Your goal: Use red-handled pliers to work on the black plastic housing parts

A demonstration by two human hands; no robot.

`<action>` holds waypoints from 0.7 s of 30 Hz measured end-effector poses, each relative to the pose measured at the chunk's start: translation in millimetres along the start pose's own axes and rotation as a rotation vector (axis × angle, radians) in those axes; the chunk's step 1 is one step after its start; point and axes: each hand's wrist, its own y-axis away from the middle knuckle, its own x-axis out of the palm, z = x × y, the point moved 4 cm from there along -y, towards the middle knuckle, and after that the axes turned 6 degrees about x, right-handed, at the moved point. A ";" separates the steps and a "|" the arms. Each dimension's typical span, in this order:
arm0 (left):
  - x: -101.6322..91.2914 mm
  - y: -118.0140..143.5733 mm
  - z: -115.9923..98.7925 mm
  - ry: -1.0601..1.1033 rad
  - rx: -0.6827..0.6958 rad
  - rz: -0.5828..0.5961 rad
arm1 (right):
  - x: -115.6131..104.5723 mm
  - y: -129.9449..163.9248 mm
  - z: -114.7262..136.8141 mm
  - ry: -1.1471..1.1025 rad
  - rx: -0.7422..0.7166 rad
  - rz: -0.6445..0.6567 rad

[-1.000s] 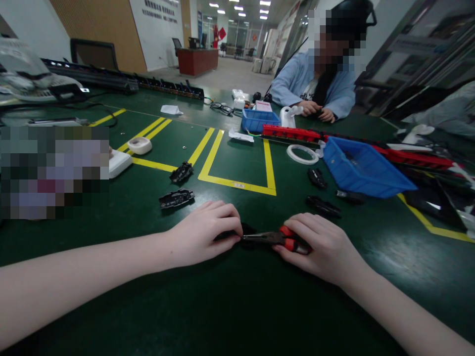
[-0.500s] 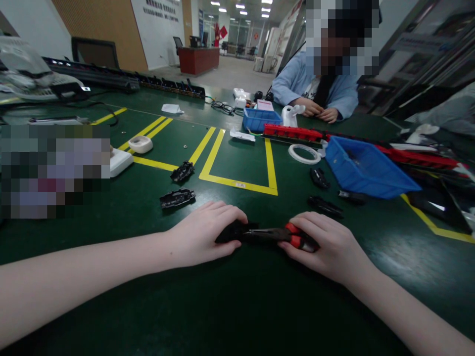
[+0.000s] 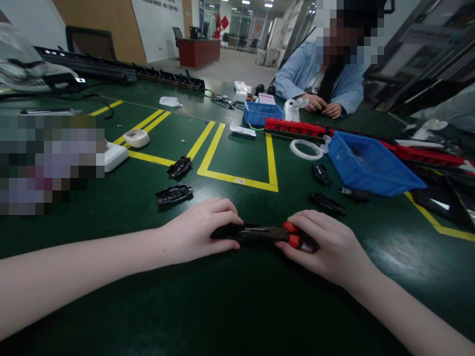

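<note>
In my left hand (image 3: 210, 225) is a dark plastic part (image 3: 224, 231), gripped between thumb and fingers and partly covered by them. My right hand (image 3: 322, 237) is closed around the red handles of a pair of pliers (image 3: 272, 234). The pliers' jaws point left and meet the dark part; whether they bite on it I cannot tell. Beyond my left hand lie two black plastic housings, a nearer one (image 3: 174, 194) and a farther one (image 3: 180, 167). Several more black pieces lie past my right hand, among them a long piece (image 3: 327, 203) and a shorter one (image 3: 321, 174).
A blue bin (image 3: 374, 165) stands at the right, beside a white tape roll (image 3: 306, 150). Behind are a smaller blue bin (image 3: 261, 113) and a long red strip (image 3: 295, 127). Another tape roll (image 3: 136, 138) lies left. A person (image 3: 319, 84) sits across the green table (image 3: 237, 301).
The view has shifted slightly. Both hands keep their grips, and the dark part and pliers stay together in nearly the same place, with the part tilted slightly differently.
</note>
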 end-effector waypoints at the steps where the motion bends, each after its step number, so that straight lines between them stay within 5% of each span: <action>1: 0.3 0.0 -0.2 0.023 0.006 0.000 | 0.1 0.0 -0.1 0.003 -0.001 0.004; 21: -6.1 3.9 2.4 -0.013 0.028 0.049 | 0.4 3.7 2.6 -0.008 -0.016 0.048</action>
